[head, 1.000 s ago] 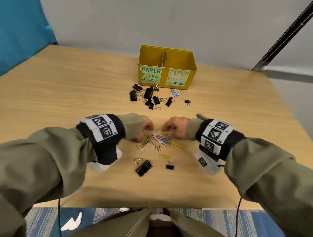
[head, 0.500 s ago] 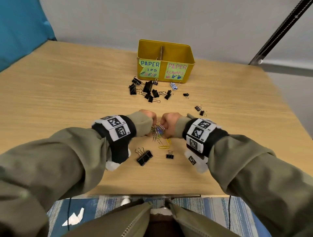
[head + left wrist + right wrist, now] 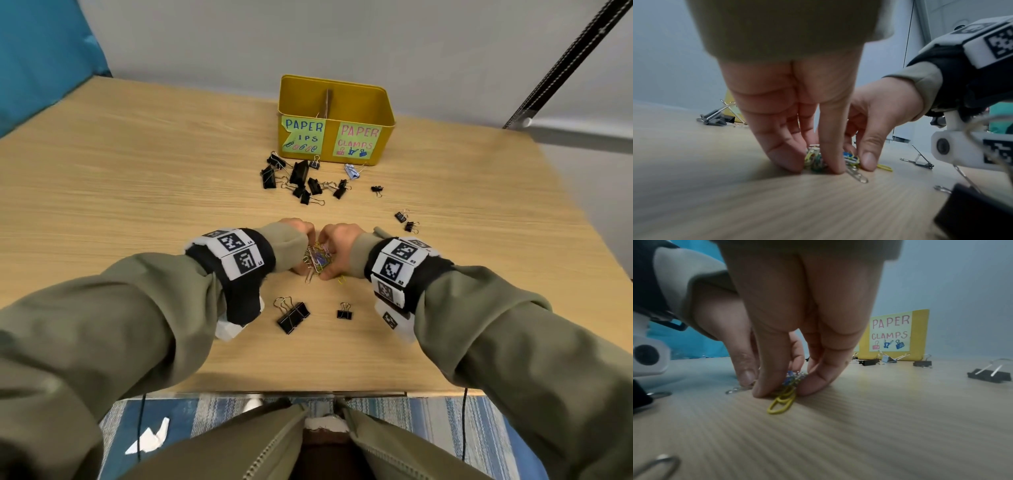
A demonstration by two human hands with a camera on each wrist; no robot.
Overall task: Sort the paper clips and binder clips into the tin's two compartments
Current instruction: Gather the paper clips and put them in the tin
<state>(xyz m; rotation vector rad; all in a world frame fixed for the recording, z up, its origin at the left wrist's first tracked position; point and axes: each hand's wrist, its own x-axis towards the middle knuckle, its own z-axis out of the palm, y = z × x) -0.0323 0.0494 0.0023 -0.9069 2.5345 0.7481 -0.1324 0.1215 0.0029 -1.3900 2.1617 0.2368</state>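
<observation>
Wood table [image 3: 137, 192]; yellow tin [image 3: 334, 102] at far edge. L hand [image 3: 789, 104] & R hand [image 3: 797, 318] both pinch paper-clip pile [image 3: 317, 262] (fingertips down). Black binder clips [image 3: 301, 180] near tin.

A light wood-grain table [image 3: 137, 192] lies under both hands. A teal fabric panel [image 3: 41, 51] stands far left of them, beyond the table. A blue striped rug [image 3: 445, 428] with white paper scraps [image 3: 147, 442] lies below, nearer the body.
</observation>
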